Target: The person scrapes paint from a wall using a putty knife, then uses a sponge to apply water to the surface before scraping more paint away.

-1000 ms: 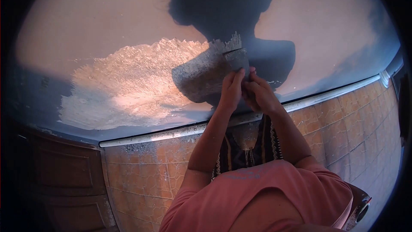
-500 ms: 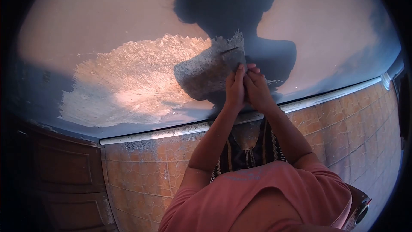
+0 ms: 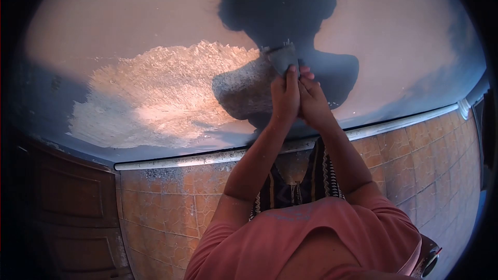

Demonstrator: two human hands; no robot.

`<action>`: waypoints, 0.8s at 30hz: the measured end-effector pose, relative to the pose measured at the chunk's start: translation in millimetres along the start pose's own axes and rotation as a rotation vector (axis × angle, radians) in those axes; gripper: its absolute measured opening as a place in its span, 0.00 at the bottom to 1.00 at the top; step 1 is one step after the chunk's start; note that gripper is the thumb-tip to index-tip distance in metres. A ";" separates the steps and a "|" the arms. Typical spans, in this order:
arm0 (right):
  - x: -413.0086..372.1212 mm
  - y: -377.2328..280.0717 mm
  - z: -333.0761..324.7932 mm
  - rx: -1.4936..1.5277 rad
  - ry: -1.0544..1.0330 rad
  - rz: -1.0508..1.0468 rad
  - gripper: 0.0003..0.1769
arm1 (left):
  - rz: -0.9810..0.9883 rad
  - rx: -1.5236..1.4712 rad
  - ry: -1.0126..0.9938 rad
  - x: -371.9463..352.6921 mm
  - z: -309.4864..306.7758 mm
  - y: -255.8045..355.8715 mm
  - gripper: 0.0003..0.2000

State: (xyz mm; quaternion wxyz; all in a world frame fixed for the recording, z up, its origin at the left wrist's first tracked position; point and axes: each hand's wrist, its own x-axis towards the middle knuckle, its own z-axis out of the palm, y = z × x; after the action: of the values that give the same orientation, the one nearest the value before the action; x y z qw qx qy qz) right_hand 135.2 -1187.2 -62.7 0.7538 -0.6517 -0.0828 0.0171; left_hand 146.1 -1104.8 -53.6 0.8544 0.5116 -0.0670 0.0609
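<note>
Ceiling: pink-grey painted ceiling [image 3: 129, 26], with a head-shaped shadow [image 3: 275, 5] across it.
Tool: grey flat metal scraper [image 3: 284, 58], blade up at the ceiling, 12 o'clock of the hands.
Hands: left hand [image 3: 284, 98] and right hand [image 3: 312, 105] clenched together round its handle.
Around: rough white plaster patch [image 3: 155, 98] at the blade's 9 o'clock; orange tiled wall [image 3: 171, 207] at 6 o'clock.
Writing: faint print on the pink shirt [image 3: 311, 233], unreadable.

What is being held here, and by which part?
A scraper, gripped at its handle end below the blade by the left hand and right hand clasped together; the handle itself is hidden.

Head fisheye view, close on hands [image 3: 298, 101] at ceiling [image 3: 389, 36].
</note>
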 end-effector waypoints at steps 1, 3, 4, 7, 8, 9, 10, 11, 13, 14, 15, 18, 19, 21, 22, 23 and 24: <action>-1.0 8.3 -0.2 -0.004 0.015 -0.037 0.13 | -0.012 -0.010 0.021 -3.6 -1.3 -5.2 0.19; -3.5 25.2 2.2 -0.009 0.050 -0.113 0.13 | -0.037 -0.028 0.061 -13.1 -2.9 -15.5 0.18; -2.2 21.8 0.7 -0.011 0.021 -0.097 0.14 | -0.022 -0.034 0.051 -10.6 -2.3 -13.3 0.18; 0.5 9.5 -6.1 -0.047 -0.030 -0.055 0.15 | 0.006 -0.043 0.034 -6.8 3.7 -3.6 0.18; 0.2 12.6 -7.7 -0.077 -0.031 -0.049 0.15 | 0.009 -0.036 0.041 -8.8 4.7 -2.2 0.18; 2.9 14.4 -7.2 -0.104 -0.032 -0.053 0.15 | 0.021 -0.027 0.044 -7.7 5.1 0.6 0.18; 5.1 16.6 -5.1 -0.081 -0.007 -0.079 0.15 | 0.010 -0.029 0.046 -5.0 3.5 -1.4 0.18; -0.1 23.1 -2.5 -0.059 0.020 -0.095 0.15 | -0.009 -0.033 0.053 -8.1 -1.3 -10.9 0.18; 1.8 17.5 2.6 -0.057 0.034 -0.156 0.15 | 0.019 -0.014 0.051 -4.2 -0.7 -8.2 0.18; 7.8 10.5 2.2 -0.080 0.019 -0.193 0.15 | 0.060 0.006 0.050 4.2 -0.1 -6.2 0.18; 11.0 0.2 1.5 -0.105 0.005 -0.225 0.15 | 0.098 0.025 0.049 9.7 3.3 -0.2 0.18; 11.4 -18.5 -2.5 -0.109 -0.043 -0.122 0.16 | 0.104 0.056 -0.014 15.4 11.8 21.7 0.18; 11.1 -15.3 -3.0 -0.115 -0.038 -0.112 0.16 | 0.075 0.053 -0.009 12.2 8.6 16.0 0.18; 0.1 30.4 -6.0 -0.147 0.041 -0.157 0.15 | 0.011 0.045 0.003 -6.3 -5.9 -13.2 0.18; -4.5 42.1 -5.4 -0.110 0.021 -0.131 0.15 | 0.003 0.078 0.025 -11.8 -14.6 -27.1 0.18; -10.4 52.9 -4.1 -0.071 0.000 -0.101 0.15 | -0.009 0.112 0.049 -18.1 -24.6 -41.2 0.18; -12.9 54.2 -2.5 -0.035 -0.020 -0.074 0.15 | -0.018 0.144 0.072 -20.9 -25.2 -41.4 0.18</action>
State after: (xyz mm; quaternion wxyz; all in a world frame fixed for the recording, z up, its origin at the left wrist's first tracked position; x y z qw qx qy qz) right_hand 127.3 -1183.3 -117.8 0.7416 -0.6609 -0.1148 -0.0057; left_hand 134.0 -1102.7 -105.0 0.8177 0.5699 -0.0270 0.0762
